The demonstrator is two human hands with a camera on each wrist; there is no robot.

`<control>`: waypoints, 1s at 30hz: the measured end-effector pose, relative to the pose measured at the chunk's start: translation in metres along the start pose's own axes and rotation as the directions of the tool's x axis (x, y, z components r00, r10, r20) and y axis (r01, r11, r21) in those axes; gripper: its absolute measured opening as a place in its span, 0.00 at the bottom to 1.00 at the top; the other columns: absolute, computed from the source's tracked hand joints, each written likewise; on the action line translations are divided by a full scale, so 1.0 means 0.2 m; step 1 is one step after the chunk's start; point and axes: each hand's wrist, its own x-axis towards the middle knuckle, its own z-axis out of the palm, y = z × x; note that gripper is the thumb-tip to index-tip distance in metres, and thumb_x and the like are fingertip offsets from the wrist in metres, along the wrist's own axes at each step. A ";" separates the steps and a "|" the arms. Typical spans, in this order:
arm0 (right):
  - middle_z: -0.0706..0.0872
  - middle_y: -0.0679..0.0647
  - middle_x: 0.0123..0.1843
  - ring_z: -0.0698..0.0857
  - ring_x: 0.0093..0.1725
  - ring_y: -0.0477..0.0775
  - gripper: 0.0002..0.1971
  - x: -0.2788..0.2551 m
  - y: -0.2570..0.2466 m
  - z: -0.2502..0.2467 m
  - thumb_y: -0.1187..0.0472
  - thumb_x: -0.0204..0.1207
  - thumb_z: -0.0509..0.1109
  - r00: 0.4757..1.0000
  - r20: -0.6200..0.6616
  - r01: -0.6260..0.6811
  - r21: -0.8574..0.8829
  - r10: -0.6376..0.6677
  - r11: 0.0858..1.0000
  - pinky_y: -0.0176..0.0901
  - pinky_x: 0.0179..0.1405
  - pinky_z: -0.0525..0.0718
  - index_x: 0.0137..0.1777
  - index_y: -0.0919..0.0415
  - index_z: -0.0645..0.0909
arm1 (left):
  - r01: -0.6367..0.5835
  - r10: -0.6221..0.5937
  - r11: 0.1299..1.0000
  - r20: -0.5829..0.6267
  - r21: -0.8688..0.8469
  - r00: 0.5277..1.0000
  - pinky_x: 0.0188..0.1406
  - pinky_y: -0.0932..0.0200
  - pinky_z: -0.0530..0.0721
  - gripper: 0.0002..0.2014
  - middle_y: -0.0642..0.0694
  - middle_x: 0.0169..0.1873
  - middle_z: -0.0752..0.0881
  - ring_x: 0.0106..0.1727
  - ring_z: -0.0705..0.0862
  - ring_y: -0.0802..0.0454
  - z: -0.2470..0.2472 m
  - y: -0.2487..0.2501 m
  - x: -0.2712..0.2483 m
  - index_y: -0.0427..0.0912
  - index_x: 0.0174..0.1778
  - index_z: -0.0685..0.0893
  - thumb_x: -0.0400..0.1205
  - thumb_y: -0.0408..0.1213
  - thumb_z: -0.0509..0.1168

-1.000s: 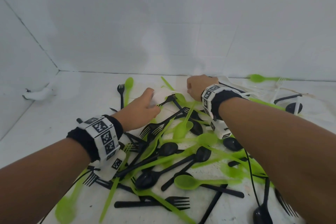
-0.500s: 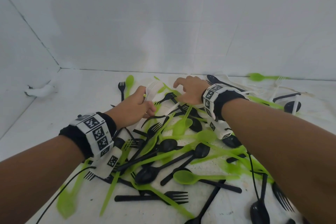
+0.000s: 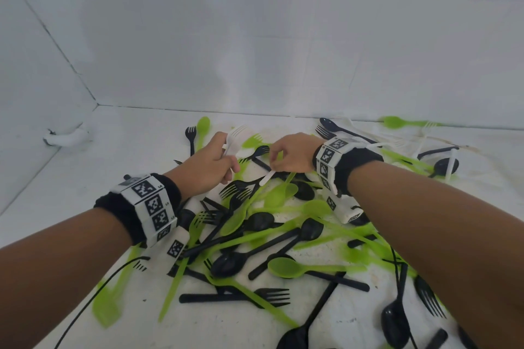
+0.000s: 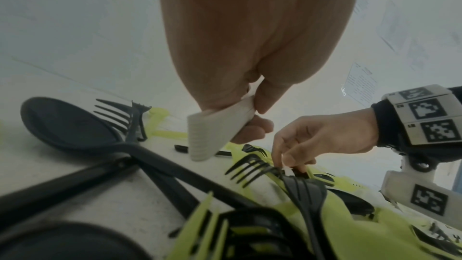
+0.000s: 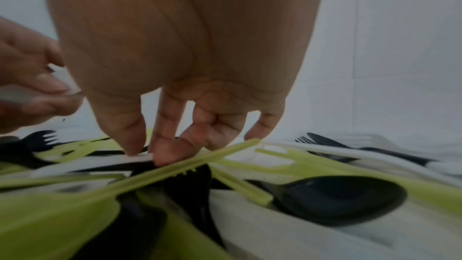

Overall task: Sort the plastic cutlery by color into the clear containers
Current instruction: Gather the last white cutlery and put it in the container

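A heap of green and black plastic forks and spoons (image 3: 255, 224) covers the white table. My left hand (image 3: 226, 167) grips a white fork (image 3: 236, 137) by its handle, tines up and away from me; the left wrist view shows the white handle end (image 4: 212, 133) sticking out below the curled fingers. Just to the right, my right hand (image 3: 279, 168) reaches down into the heap. Its thumb and forefinger pinch the handle of another white piece (image 5: 120, 158) that lies among green and black cutlery; that piece's far end is hidden.
More white, black and green cutlery (image 3: 419, 144) lies at the far right near the back wall. A small white object (image 3: 66, 139) sits at the left wall. Black cables (image 3: 93, 297) trail from both wristbands. Bare table (image 3: 127, 156) lies left of the heap.
My left hand closed on the white fork and lifted it off the heap. My right hand uncurled from a fist, came down and pinched a white handle.
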 end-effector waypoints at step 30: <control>0.85 0.48 0.44 0.86 0.46 0.59 0.10 -1.09 0.51 -0.04 0.49 0.89 0.58 0.515 -0.552 -0.178 0.680 0.656 0.712 0.47 0.41 0.81 0.54 0.47 0.80 | -0.151 0.180 0.980 0.255 -0.128 0.950 0.28 0.56 0.70 0.14 0.48 0.31 0.81 0.28 0.73 0.53 0.59 0.65 -0.11 0.45 0.63 0.76 0.83 0.31 0.61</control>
